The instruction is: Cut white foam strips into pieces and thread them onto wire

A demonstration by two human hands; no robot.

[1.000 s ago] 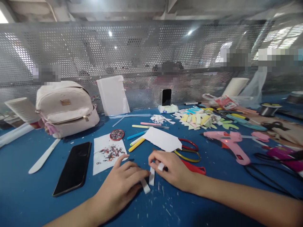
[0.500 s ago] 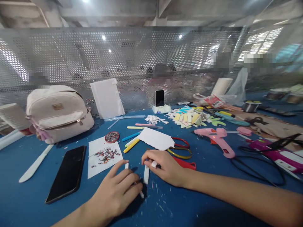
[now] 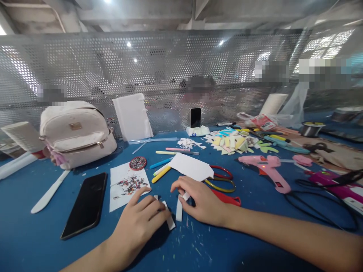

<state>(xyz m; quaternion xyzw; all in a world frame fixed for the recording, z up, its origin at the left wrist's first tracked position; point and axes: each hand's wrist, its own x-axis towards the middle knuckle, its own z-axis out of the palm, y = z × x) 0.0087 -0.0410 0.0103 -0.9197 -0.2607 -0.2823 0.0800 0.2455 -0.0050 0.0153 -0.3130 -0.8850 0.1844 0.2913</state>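
My left hand (image 3: pixel 143 219) lies low over the blue table, its fingers spread and slightly bent. A white strip (image 3: pixel 170 219) shows by its fingertips, and a second white end peeks out between the fingers. My right hand (image 3: pixel 201 200) is curled, with a small white piece (image 3: pixel 186 196) between thumb and fingers; the far part of that piece is hidden. Below its thumb another white strip (image 3: pixel 179 210) lies flat on the table, close to the fingertips. Just beyond the right hand is a white card (image 3: pixel 191 166), partly covering red-handled and yellow-handled scissors (image 3: pixel 222 185).
On the left are a black phone (image 3: pixel 85 206), a white plastic knife (image 3: pixel 49 192), a backpack (image 3: pixel 78 136) and a paper sheet (image 3: pixel 116 204) with dark bits. Markers (image 3: pixel 161 173) lie ahead. A pink glue gun (image 3: pixel 266 166) and cut pieces (image 3: pixel 232 141) are at right.
The view has swung slightly left. My right thumb and fingers have parted a little around the small white piece. More of the strip by my left fingertips shows.
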